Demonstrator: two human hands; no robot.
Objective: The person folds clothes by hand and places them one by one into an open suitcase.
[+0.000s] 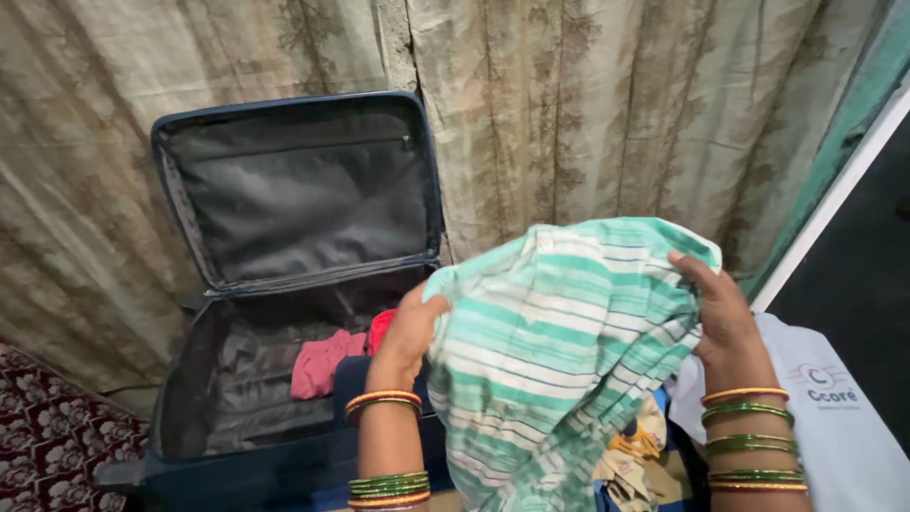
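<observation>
1. Both hands hold up a green-and-white striped cloth [555, 351] in the middle of the view, lifted clear of everything below it.
2. The left hand [409, 334] has its grip closed on the cloth's left edge, thumb and fingers pinching the fabric near the top corner. Orange and green bangles [383, 402] circle that wrist, with more further down the forearm.
3. The right hand [725, 322] grasps the cloth's upper right side, fingers spread over the fabric and pressing it from the outside. A stack of green and orange bangles [752, 436] sits on that forearm too.
4. The cloth hangs in loose folds between the two hands, its lower part dropping toward the bottom edge of the view.
5. Behind the left hand, a dark blue suitcase [190, 455] lies open on the floor, its lid [294, 185] propped upright against a curtain.
6. Inside the suitcase, a pink garment [320, 362] lies crumpled near the middle, and a red piece [379, 327] shows just beside the left hand.
7. A beige patterned curtain [588, 114] fills the background behind the suitcase and the cloth.
8. At the lower left, a dark red patterned carpet [47, 436] covers the floor beside the suitcase.
9. At the lower right, a white garment [844, 436] with a printed mark lies just beside the right forearm.
10. Below the hanging cloth, a patch of yellow-and-white fabric [630, 455] shows; what it is cannot be told.
</observation>
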